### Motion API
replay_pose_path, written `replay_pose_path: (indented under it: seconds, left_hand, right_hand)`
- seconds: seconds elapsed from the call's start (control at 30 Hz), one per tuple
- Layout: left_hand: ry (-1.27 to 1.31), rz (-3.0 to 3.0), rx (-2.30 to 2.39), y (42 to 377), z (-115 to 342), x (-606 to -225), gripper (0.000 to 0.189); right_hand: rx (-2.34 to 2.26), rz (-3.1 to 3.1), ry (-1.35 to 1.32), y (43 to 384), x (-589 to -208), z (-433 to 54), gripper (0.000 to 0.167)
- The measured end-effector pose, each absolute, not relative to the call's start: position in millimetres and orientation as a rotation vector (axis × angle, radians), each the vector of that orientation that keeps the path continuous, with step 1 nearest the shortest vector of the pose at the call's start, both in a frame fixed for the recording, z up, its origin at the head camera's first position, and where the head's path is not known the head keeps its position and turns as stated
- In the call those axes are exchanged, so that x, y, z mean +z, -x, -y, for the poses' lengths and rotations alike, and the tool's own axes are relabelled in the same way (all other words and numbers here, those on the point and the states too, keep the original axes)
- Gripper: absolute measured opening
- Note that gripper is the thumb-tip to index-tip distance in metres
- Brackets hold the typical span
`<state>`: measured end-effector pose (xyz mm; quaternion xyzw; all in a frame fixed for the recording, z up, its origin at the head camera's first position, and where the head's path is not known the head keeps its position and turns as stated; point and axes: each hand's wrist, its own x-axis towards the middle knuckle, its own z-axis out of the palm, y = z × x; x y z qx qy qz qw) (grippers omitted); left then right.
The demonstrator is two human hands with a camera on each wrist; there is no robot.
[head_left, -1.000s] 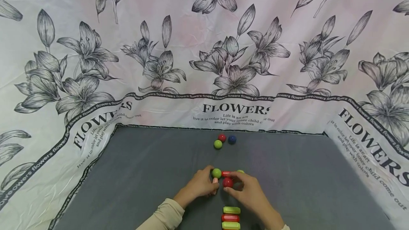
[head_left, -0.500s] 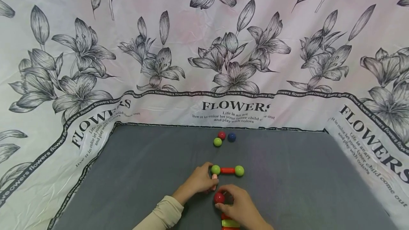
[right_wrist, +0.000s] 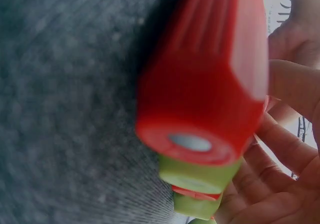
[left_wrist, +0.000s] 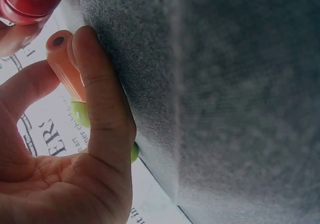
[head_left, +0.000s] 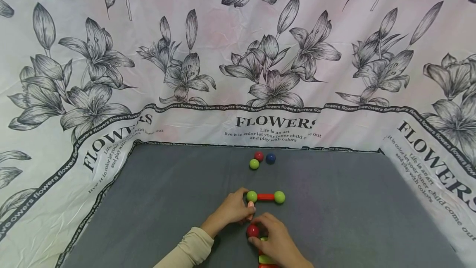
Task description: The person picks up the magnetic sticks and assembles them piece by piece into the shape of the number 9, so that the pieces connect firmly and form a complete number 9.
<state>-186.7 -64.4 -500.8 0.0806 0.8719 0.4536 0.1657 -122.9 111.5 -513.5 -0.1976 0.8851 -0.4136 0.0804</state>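
My left hand (head_left: 232, 208) pinches a short orange rod (left_wrist: 70, 69) between thumb and fingers; the dark round spot on its end faces the left wrist camera. The rod's far end meets a green ball (head_left: 251, 196). A red rod (head_left: 265, 197) joins that ball to a second green ball (head_left: 279, 197). In my right hand (head_left: 277, 237) a red ball (head_left: 253, 230) is held by the fingertips, just below the orange rod's near end and apart from it. The left wrist view has the red ball (left_wrist: 32, 2) at its upper left corner.
Near the front, partly behind my right hand, lies a row of red and green rods (head_left: 268, 259). One red rod (right_wrist: 200, 94) looms close in the right wrist view. Farther back sit a red ball (head_left: 258, 156), a green ball (head_left: 254, 164) and a blue ball (head_left: 270, 159).
My right hand has drawn the red ball from beside the red rod toward the front and slightly left. My left hand has stayed on the orange rod. The head view has shifted slightly.
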Motion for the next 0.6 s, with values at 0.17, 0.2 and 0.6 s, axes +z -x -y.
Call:
replay_pose_path:
  seconds: [0.17, 0.2, 0.6]
  left_hand:
    - [-0.228, -2.489, 1.287, 184.2, 63.9, -496.3, 0.059]
    - [-0.225, -2.486, 1.289, 183.6, 63.9, -495.6, 0.059]
    - [-0.227, -2.504, 1.243, 184.8, 64.0, -500.2, 0.059]
  right_hand:
    - [-1.243, -2.639, 0.575, 122.9, -511.9, -111.4, 0.035]
    - [-1.247, -2.633, 0.569, 122.7, -511.4, -111.3, 0.035]
    - [-1.260, -2.631, 0.518, 123.3, -510.5, -111.0, 0.034]
